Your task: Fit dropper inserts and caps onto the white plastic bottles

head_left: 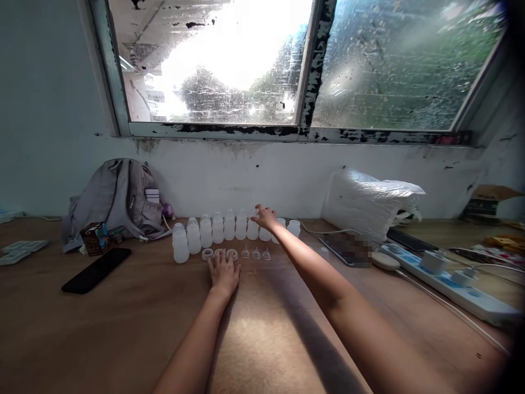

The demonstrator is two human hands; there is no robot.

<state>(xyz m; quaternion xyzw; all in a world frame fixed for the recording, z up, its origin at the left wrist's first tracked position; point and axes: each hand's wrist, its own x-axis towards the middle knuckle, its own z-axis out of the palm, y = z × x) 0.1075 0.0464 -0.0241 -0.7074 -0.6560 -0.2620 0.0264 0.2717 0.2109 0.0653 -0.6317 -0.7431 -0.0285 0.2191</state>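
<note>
Beneath a window whose frame [225, 130] has flaking paint, a pale, stained wall [197, 175] backs our wooden tabletop [123, 339]. We have a row of milky bottles [206, 232] near that wall, each upright, long axis vertical; the row runs across in front of us, its left end curving nearer. Between it and our bodies lie pale rings [207, 253] and, just to their right, three clear teats [256, 252] with tips pointing up.

From our left hand [224, 276], the rings are straight ahead at the fingertips, while the teats sit to the right and slightly farther off. This hand is the nearer one to both sets. It is palm down with fingers parted, reaching over the rings; we cannot tell whether it pinches one or merely touches it. The left forearm comes up from below, leaning a little rightward.

Our right hand [266, 218] is farther forward, at the tops of bottles right of the row's middle, so those bottles are nearest to it. Its arm slants up from the lower right, well extended, the forearm passing in front of the row's right end. The fingers reach leftward and look bent, but we cannot tell whether they grasp a top or only rest there.
</note>
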